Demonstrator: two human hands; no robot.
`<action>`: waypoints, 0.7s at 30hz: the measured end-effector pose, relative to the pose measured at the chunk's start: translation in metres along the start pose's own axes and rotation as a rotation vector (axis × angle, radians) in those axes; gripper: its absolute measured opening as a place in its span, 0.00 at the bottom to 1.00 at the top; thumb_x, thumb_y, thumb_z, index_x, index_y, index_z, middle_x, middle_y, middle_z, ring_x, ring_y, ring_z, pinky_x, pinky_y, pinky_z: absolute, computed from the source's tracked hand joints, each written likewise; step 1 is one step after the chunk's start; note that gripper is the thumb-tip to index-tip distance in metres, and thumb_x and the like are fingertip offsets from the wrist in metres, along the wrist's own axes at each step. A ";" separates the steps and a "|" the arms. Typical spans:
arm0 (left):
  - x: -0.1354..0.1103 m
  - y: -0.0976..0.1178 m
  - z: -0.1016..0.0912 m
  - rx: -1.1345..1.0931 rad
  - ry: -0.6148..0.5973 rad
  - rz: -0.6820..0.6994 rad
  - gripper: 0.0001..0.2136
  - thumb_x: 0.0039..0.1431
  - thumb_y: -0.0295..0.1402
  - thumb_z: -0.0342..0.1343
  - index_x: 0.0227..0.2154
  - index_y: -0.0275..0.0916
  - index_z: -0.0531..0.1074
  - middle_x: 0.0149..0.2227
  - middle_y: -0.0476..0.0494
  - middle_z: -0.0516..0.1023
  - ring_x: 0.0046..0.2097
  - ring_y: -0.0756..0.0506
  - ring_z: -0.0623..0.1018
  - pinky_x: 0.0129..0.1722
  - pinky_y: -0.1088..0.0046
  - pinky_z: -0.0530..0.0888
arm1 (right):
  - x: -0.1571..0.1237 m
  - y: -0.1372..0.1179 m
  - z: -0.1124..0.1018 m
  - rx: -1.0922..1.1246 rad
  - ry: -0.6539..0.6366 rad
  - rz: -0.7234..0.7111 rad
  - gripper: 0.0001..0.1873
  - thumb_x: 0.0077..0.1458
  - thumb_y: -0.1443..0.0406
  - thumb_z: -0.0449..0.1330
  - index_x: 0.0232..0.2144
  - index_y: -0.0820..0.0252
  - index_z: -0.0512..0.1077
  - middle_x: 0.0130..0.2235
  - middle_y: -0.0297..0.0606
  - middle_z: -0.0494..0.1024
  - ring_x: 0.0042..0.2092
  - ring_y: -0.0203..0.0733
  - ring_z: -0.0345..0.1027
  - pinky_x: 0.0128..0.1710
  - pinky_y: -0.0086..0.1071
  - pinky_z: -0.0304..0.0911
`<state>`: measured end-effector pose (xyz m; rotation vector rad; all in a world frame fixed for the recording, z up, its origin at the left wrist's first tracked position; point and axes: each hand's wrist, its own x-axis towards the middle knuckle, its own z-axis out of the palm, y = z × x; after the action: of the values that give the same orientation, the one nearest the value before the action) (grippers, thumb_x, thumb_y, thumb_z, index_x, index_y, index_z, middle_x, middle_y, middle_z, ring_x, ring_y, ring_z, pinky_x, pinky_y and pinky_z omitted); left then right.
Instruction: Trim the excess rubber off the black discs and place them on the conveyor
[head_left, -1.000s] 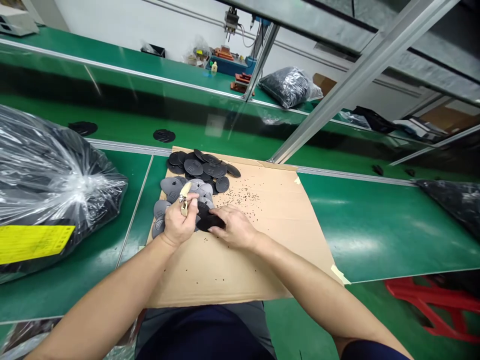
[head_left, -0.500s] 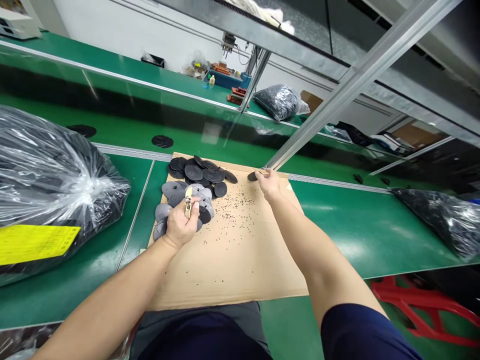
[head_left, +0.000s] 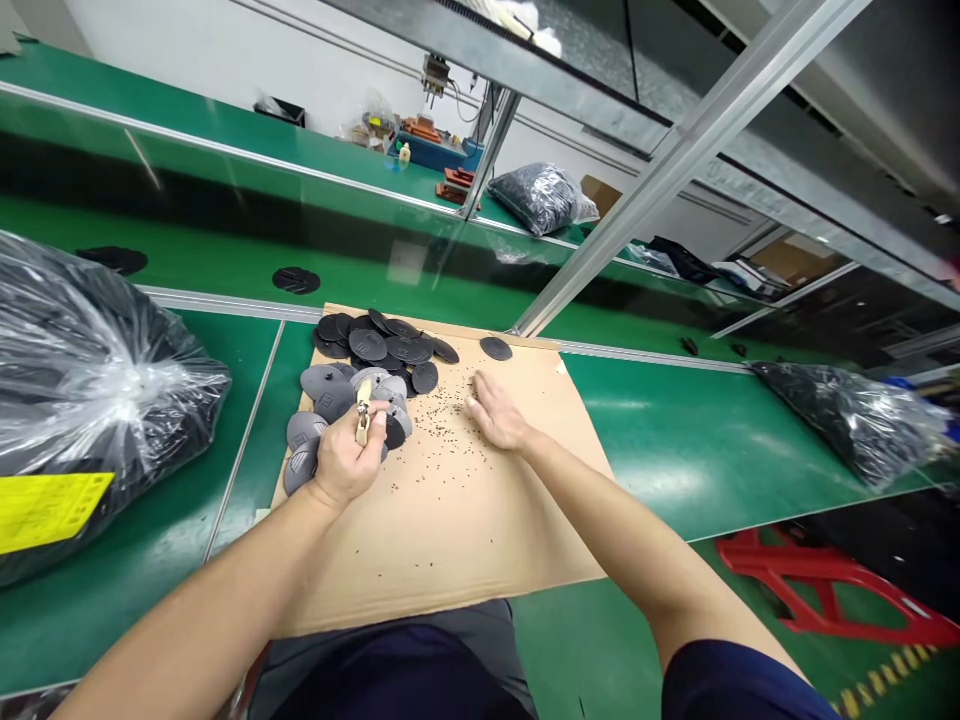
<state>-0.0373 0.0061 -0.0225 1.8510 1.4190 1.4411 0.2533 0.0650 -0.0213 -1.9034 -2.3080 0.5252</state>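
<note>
In my left hand is a small cream-coloured cutter with a metal middle, held upright between thumb and curled fingers. Its exact kind is hard to make out. Beside and behind that hand lie grey oval discs. A heap of black oval discs rests just beyond them. My right hand is open and holds nothing, its fingers reaching over the cardboard sheet beside scattered tiny black bits. One black disc lies alone near the sheet's far edge.
A large clear bag of black parts with a yellow label stands at left. Another bag lies at right. A metal post rises behind the cardboard. Black pieces lie on the green surface behind. Red frame below right.
My right hand has let go of the black disc at the far edge and moved left and nearer, over the bits. My left hand still holds the cutter. The view has shifted slightly.
</note>
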 end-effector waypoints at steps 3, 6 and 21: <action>0.000 0.000 0.000 -0.006 -0.005 -0.009 0.11 0.62 0.35 0.49 0.40 0.37 0.73 0.27 0.47 0.77 0.29 0.48 0.78 0.37 0.71 0.74 | 0.006 -0.004 -0.004 0.017 -0.002 -0.149 0.42 0.61 0.42 0.33 0.67 0.62 0.42 0.69 0.41 0.40 0.69 0.46 0.31 0.68 0.43 0.33; 0.000 -0.001 -0.001 -0.010 0.009 -0.033 0.11 0.62 0.35 0.49 0.40 0.37 0.73 0.25 0.47 0.76 0.28 0.48 0.77 0.36 0.71 0.73 | 0.027 0.001 -0.013 0.022 0.091 -0.049 0.44 0.61 0.41 0.32 0.67 0.66 0.41 0.69 0.44 0.38 0.69 0.48 0.29 0.68 0.45 0.33; 0.003 0.000 -0.001 -0.030 0.041 -0.064 0.11 0.62 0.35 0.50 0.41 0.37 0.73 0.24 0.49 0.75 0.26 0.49 0.76 0.34 0.72 0.73 | -0.051 -0.052 -0.005 -0.147 -0.015 -0.559 0.39 0.62 0.47 0.45 0.66 0.65 0.49 0.67 0.51 0.50 0.68 0.54 0.41 0.66 0.55 0.36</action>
<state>-0.0381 0.0084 -0.0205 1.7512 1.4542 1.4683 0.2173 0.0090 0.0074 -1.2004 -2.7850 0.3079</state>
